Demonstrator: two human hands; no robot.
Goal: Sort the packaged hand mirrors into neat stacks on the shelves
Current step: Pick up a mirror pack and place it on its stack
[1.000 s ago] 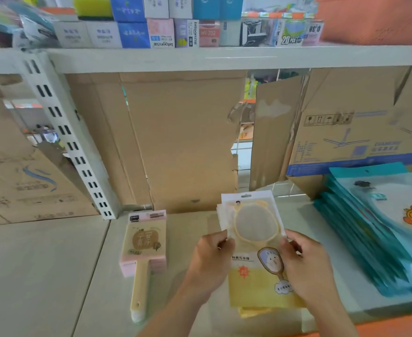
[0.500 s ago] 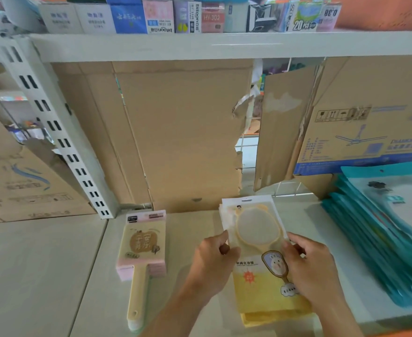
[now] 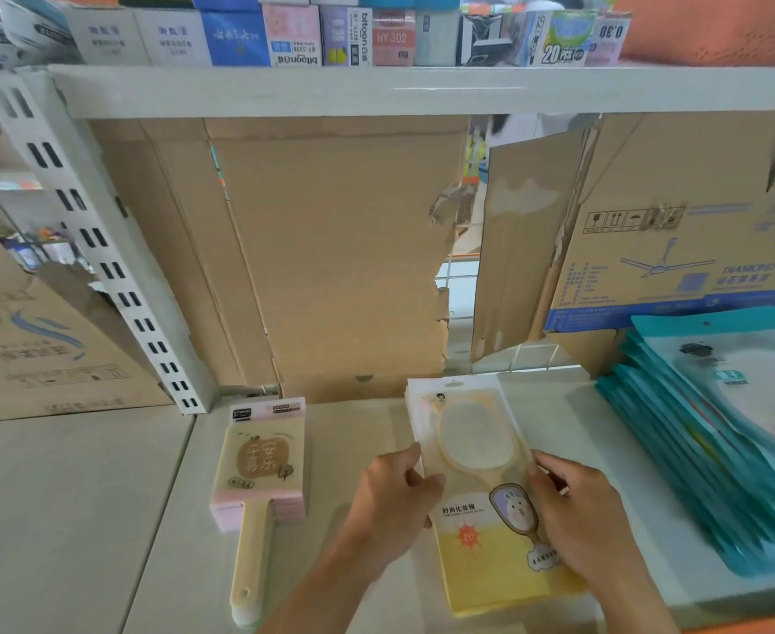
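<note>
At six o'clock in the view, the left hand [image 3: 395,501] and the right hand [image 3: 573,519] flank one stack of yellow mirror packs [image 3: 475,434]. The left hand's fingers curl round the stack's left edge and the right hand's round its right edge, so both are grasping it. The stack lies flat on the lower shelf [image 3: 79,519], hang-hole end toward twelve o'clock. Its top pack shows a cream, round-faced mirror through a clear window, with a yellow printed panel below. The packs underneath are slightly fanned at the far end.

At nine o'clock from the hands, apart from them, lies a second pile of pink-carded mirrors [image 3: 264,459], cards squared up and cream handles pointing toward six o'clock. At three o'clock, near the right hand but not touching it, a slanting heap of teal pouches [image 3: 696,459] leans across the shelf's right end.

Toward twelve o'clock stands a torn cardboard backing [image 3: 340,249], and at two o'clock a carton [image 3: 696,231] printed with a ceiling fan and a blue band. A white slotted upright [image 3: 102,258] runs aslant at ten o'clock. Across the top sits the upper shelf [image 3: 422,91] — small boxed goods [image 3: 294,36] are lined along it.
</note>
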